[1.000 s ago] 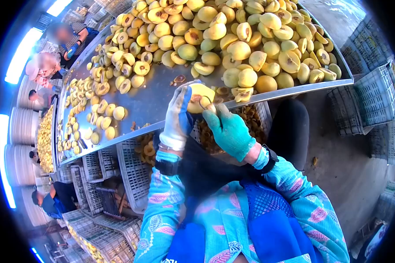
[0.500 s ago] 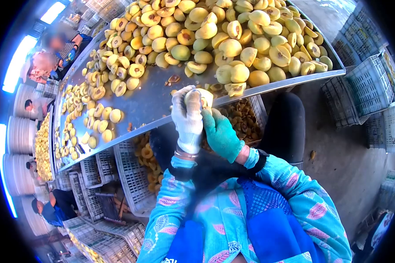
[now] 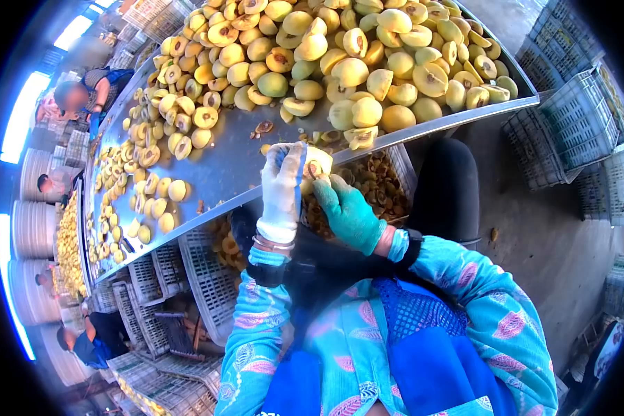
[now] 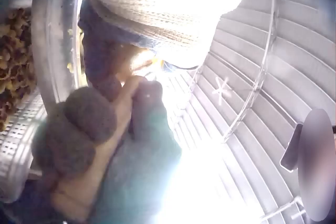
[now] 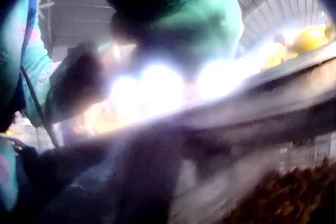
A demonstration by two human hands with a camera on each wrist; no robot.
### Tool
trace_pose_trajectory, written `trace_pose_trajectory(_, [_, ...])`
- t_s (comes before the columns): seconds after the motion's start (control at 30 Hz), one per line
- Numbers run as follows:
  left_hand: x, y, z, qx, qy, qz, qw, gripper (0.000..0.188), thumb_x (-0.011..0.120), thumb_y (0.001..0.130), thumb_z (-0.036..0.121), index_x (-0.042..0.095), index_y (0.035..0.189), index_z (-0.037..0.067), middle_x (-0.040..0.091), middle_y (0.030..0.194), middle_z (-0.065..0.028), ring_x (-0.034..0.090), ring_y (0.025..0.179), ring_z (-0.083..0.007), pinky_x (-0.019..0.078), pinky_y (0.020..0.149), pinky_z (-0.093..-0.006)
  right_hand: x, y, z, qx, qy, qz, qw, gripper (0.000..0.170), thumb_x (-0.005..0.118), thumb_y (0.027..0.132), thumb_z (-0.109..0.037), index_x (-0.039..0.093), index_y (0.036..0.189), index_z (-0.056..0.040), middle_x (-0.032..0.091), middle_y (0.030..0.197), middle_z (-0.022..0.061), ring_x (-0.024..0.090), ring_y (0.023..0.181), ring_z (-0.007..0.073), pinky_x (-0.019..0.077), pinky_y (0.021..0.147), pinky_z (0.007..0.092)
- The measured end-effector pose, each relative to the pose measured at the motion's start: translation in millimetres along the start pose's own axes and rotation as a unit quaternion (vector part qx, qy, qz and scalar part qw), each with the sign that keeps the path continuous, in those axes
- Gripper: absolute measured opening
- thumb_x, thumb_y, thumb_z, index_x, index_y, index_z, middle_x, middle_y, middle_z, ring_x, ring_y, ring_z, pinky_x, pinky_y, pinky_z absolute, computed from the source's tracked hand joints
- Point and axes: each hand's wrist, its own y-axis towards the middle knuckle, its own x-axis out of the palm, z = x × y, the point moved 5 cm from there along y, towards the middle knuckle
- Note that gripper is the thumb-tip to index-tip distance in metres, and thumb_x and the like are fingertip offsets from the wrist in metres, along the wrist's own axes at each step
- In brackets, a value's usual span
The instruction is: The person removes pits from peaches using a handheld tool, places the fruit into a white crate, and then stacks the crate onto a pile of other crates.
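In the head view, the left hand (image 3: pixel 281 197), in a white and blue glove, holds a yellow fruit (image 3: pixel 320 158) near the metal table's front edge. Its cut, brownish face is turned to the right hand (image 3: pixel 353 216), in a green glove, whose thumb and fingers meet at that face. The left wrist view shows the green-gloved hand (image 4: pixel 147 145) curled round a tan, handle-like strip (image 4: pixel 113 150), just below the white glove (image 4: pixel 157 8). The tip of this slim tool is hard to make out. Glare hides the contact in the right wrist view, under the green glove (image 5: pixel 184 29).
Halved yellow fruits (image 3: pixel 350 71) are heaped on the metal table (image 3: pixel 232 156). Below its edge stand a crate of brown scraps (image 3: pixel 405 170) and a pale crate (image 3: pixel 211 281). Stacked crates (image 3: pixel 579 128) stand at the right. Other people sit at the far left.
The hands and fruit first rose and turned, then came back with the cut face towards the green glove. The table and heap have shifted slightly left in the head view.
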Motion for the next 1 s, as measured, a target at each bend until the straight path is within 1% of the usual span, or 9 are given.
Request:
trace_pose_trajectory(0.1, [5, -1, 0, 0.041, 0.01, 0.02, 0.999, 0.013, 0.059, 0.092, 0.015, 0.055, 0.097, 0.004, 0.057, 0.083, 0.0001, 0.052, 0.072, -0.0069, 0.0439, 0.066, -0.0213, 7, -1, 6, -0.007, 0.03, 0.057, 0.998, 0.037, 0.042, 0.098, -0.036, 0.051, 0.098, -0.0002, 0.059, 0.075, 0.0259, 0.059, 0.072, 0.0449, 0.0449, 0.059, 0.0486])
trace_pose_trajectory(0.17, [6, -8, 1, 0.085, -0.001, 0.05, 0.995, 0.012, 0.059, 0.091, 0.014, 0.055, 0.096, 0.004, 0.057, 0.083, -0.0004, 0.052, 0.073, -0.0071, 0.0445, 0.066, -0.0218, 7, -4, 5, 0.003, 0.041, 0.068, 0.997, 0.034, 0.043, 0.099, -0.031, 0.054, 0.093, -0.0001, 0.055, 0.071, 0.0191, 0.052, 0.064, 0.0259, 0.043, 0.062, 0.0394])
trace_pose_trajectory(0.27, [10, -17, 10, 0.132, 0.074, 0.053, 0.987, 0.013, 0.059, 0.091, 0.014, 0.054, 0.096, 0.003, 0.056, 0.084, -0.0016, 0.051, 0.072, -0.0068, 0.0446, 0.065, -0.022, 8, -4, 4, -0.012, 0.006, 0.027, 1.0, 0.035, 0.043, 0.098, -0.034, 0.051, 0.099, 0.0001, 0.06, 0.073, 0.0235, 0.058, 0.07, 0.0446, 0.045, 0.058, 0.0482])
trace_pose_trajectory(0.43, [12, -17, 13, 0.145, 0.066, 0.018, 0.987, 0.014, 0.058, 0.091, 0.013, 0.054, 0.1, 0.003, 0.057, 0.086, -0.0021, 0.051, 0.071, -0.006, 0.0449, 0.063, -0.0207, 14, 0, -5, -0.116, 0.151, 0.101, 0.976, 0.036, 0.041, 0.098, -0.035, 0.052, 0.091, -0.0012, 0.056, 0.062, 0.0149, 0.057, 0.052, 0.0279, 0.0458, 0.05, 0.042])
trace_pose_trajectory(0.5, [8, -10, 19, 0.104, 0.091, -0.022, 0.99, 0.017, 0.061, 0.09, 0.013, 0.057, 0.103, 0.002, 0.06, 0.093, -0.0032, 0.053, 0.075, -0.0064, 0.0465, 0.066, -0.0209, 12, -6, -7, 0.154, 0.189, -0.11, 0.964, 0.04, 0.039, 0.098, -0.039, 0.052, 0.087, -0.0027, 0.052, 0.058, 0.0119, 0.052, 0.044, 0.0181, 0.0429, 0.042, 0.0349])
trace_pose_trajectory(0.57, [11, -6, 30, 0.095, 0.08, -0.054, 0.991, 0.018, 0.063, 0.088, 0.011, 0.06, 0.103, 0.001, 0.063, 0.096, -0.0043, 0.054, 0.075, -0.0063, 0.0466, 0.067, -0.0208, 13, 1, -14, 0.097, 0.24, -0.089, 0.962, 0.041, 0.039, 0.098, -0.043, 0.051, 0.084, -0.0064, 0.048, 0.055, 0.0054, 0.044, 0.037, 0.0141, 0.0359, 0.035, 0.0279])
trace_pose_trajectory(0.77, [0, -11, 0, 0.002, -0.076, -0.098, 0.992, 0.021, 0.056, 0.093, 0.018, 0.063, 0.101, 0.001, 0.066, 0.094, -0.0066, 0.059, 0.075, -0.0097, 0.0481, 0.067, -0.023, 39, -30, -27, 0.363, 0.711, -0.249, 0.548, 0.041, 0.045, 0.092, -0.055, 0.048, 0.083, -0.0156, 0.042, 0.053, -0.0022, 0.039, 0.037, 0.0115, 0.0327, 0.037, 0.0272])
trace_pose_trajectory(0.87, [-11, -10, -16, -0.013, -0.024, -0.111, 0.993, 0.036, 0.054, 0.094, 0.031, 0.058, 0.107, -0.002, 0.065, 0.088, -0.0159, 0.065, 0.075, -0.0223, 0.055, 0.066, -0.0307, 35, -34, -24, 0.358, 0.591, -0.236, 0.683, 0.04, 0.044, 0.094, -0.053, 0.047, 0.086, -0.0141, 0.038, 0.053, -0.0048, 0.031, 0.034, 0.0092, 0.0261, 0.034, 0.0239])
trace_pose_trajectory(1.0, [-13, -32, -10, -0.095, -0.103, -0.064, 0.988, 0.039, 0.053, 0.093, 0.038, 0.06, 0.103, 0.0, 0.064, 0.085, -0.0126, 0.062, 0.073, -0.0195, 0.0518, 0.065, -0.0294, 47, -32, -13, 0.363, 0.507, -0.275, 0.732, 0.04, 0.043, 0.095, -0.051, 0.048, 0.085, -0.0127, 0.04, 0.053, -0.0035, 0.033, 0.034, 0.0099, 0.0288, 0.033, 0.0244])
